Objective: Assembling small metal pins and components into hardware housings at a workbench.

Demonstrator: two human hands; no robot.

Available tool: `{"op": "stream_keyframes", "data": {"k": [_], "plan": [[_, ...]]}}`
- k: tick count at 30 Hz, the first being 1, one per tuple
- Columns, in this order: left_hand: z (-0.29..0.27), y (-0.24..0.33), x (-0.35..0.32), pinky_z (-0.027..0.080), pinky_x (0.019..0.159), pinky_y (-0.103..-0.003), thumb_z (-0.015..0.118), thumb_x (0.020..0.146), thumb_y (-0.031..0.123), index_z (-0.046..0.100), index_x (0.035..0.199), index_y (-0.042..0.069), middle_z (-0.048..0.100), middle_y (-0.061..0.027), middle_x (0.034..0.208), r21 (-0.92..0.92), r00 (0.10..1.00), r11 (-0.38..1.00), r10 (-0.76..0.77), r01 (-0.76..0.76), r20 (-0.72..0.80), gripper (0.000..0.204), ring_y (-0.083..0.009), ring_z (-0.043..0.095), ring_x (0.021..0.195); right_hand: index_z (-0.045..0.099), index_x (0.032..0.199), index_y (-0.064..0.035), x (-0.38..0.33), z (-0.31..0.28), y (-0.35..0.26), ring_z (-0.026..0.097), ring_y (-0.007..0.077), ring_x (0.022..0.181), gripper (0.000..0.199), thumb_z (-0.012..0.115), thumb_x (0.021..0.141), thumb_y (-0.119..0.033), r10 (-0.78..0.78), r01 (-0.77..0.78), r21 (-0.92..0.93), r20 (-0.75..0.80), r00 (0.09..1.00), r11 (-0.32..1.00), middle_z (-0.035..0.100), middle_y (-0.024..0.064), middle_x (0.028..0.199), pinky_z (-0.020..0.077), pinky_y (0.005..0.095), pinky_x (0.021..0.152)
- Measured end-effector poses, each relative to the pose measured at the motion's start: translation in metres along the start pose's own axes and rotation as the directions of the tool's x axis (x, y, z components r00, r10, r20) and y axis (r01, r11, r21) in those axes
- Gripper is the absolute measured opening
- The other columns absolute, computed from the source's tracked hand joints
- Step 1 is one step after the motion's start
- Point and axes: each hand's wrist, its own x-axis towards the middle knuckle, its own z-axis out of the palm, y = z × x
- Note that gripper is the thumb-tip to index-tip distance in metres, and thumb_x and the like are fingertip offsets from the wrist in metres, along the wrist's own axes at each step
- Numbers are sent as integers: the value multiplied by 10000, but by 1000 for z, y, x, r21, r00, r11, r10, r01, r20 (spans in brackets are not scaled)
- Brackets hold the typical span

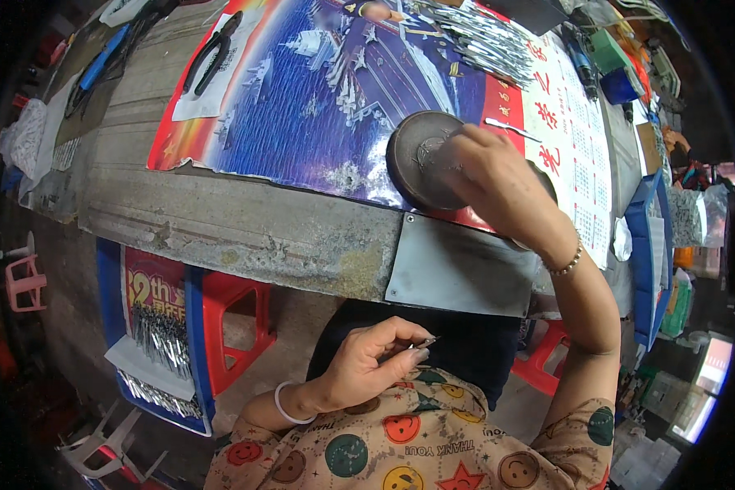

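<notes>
Close to my lap, my left hand is closed in a pinch. Between thumb and forefinger it holds a small thin metal piece, too small to name. My right hand is over the right side of a round, dark, shallow dish with a raised pattern in its middle. Its fingers point down and are smeared by motion, so I cannot see whether they hold anything. Just beyond that hand lies a slim silvery strip. A flat grey metal plate is fixed at the table's near edge.
Pliers with black handles lie on white paper at the far left. Many slim metal pieces are heaped at the back. A blue bin of metal pieces stands below left, beside a red stool. Another blue bin is at the right.
</notes>
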Motion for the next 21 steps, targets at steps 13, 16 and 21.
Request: {"op": "stream_keyframes", "data": {"k": [13, 16, 21], "plan": [[9, -6, 3, 455, 602, -188, 540, 891, 18, 546, 1091, -30, 588, -28, 857, 79, 999, 997, 16, -20, 44, 206, -34, 540, 704, 502, 894, -17, -11, 6, 3, 546, 332, 847, 80, 528, 825, -48, -119, 116, -28, -155, 981, 993, 550, 150, 879, 426, 402, 769], [9, -7, 4, 449, 582, -189, 553, 879, 10, 565, 1074, -21, 603, -27, 812, 33, 999, 999, -31, 31, 21, 198, -35, 547, 678, 505, 903, -12, -6, 0, 19, 547, 339, 841, 89, 523, 819, -34, -34, 38, 18, -205, 978, 999, 551, 158, 878, 427, 406, 757], [13, -6, 4, 450, 581, -187, 547, 883, 11, 564, 1076, -20, 602, -26, 810, 98, 999, 995, 14, -18, 34, 196, -36, 550, 679, 507, 1071, 14, -3, 13, 16, 544, 348, 964, 246, 492, 826, 8, -100, 87, -175, -65, 993, 981, 564, 201, 1025, 441, 398, 837]]}}
